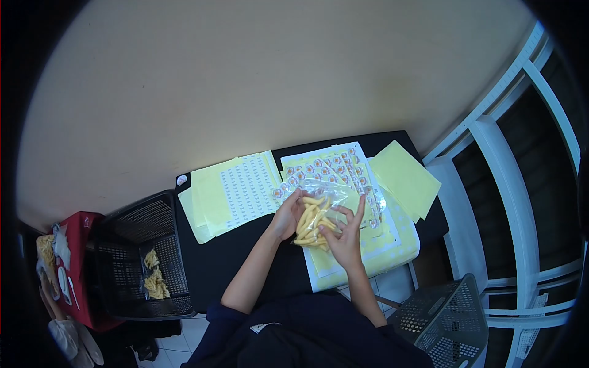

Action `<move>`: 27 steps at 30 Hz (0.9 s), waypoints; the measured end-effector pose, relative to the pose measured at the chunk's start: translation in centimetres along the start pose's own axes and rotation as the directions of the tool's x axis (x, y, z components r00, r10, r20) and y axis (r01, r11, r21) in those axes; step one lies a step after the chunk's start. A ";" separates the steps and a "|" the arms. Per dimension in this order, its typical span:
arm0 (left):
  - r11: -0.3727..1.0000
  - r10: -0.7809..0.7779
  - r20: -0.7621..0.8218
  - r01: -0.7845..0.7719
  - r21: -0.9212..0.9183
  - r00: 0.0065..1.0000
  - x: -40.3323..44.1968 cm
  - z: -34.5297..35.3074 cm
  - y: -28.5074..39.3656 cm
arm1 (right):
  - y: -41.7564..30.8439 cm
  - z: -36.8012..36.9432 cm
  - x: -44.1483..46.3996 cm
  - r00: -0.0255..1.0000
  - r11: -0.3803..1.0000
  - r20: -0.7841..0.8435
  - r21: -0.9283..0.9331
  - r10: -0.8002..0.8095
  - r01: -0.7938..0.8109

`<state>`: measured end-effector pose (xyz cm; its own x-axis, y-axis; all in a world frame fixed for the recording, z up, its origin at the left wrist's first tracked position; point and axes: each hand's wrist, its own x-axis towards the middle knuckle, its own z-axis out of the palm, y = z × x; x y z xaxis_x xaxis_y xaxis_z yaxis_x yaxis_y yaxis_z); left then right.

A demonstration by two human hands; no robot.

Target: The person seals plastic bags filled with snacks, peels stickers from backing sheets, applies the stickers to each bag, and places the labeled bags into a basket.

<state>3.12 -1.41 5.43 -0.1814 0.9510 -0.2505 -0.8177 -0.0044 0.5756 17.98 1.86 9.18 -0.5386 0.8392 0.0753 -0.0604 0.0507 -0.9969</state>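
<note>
A clear plastic bag point(314, 224) of pale yellow sticks is held between my two hands above the table. My left hand point(289, 214) grips the bag's left side near its top. On the right side, my right hand point(346, 239) pinches the bag with thumb and fingers, its index finger raised. Behind and under the bag lie sheets of round stickers point(319, 164) on yellow backing. To the left are yellow sheets with rows of small printed labels point(248, 187). A plain yellow sheet point(405, 178) lies at the right.
A black basket point(132, 245) with several filled bags stands left of the black table point(215, 270). A grey basket point(448, 319) is at the lower right. Beyond the black basket, a person's arm point(52, 303) shows beside a red surface point(83, 270). White railings rise at right.
</note>
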 end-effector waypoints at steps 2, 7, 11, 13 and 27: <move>0.990 -0.020 0.099 0.007 0.138 0.995 -1.9 0.7 0.4 | -0.7 -0.1 -0.3 1.000 1.000 -0.008 0.016 -0.020 0.020; 0.948 0.054 0.085 -0.077 0.308 0.995 -6.0 2.6 1.5 | -2.5 1.2 -0.1 0.995 0.990 -0.048 0.112 -0.083 0.088; 0.860 0.162 0.119 -0.199 0.470 0.980 -8.0 1.7 3.7 | -5.1 2.0 1.2 0.781 0.768 -0.282 -0.532 -0.557 0.356; 0.754 0.185 0.158 -0.243 0.611 0.970 -9.2 1.9 5.2 | -6.9 2.3 1.7 0.894 0.851 -0.024 -0.321 -0.447 0.416; 0.701 0.103 0.345 -0.315 0.640 0.933 -16.4 0.4 11.2 | -16.7 10.5 0.1 0.599 0.528 0.800 -0.494 -0.035 0.690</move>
<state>-2.80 -16.97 16.29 -0.0653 0.9934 0.0946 -0.1664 -0.1043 0.9805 10.07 -4.62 26.07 -0.9928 0.0681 0.0989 0.0115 0.8738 -0.4862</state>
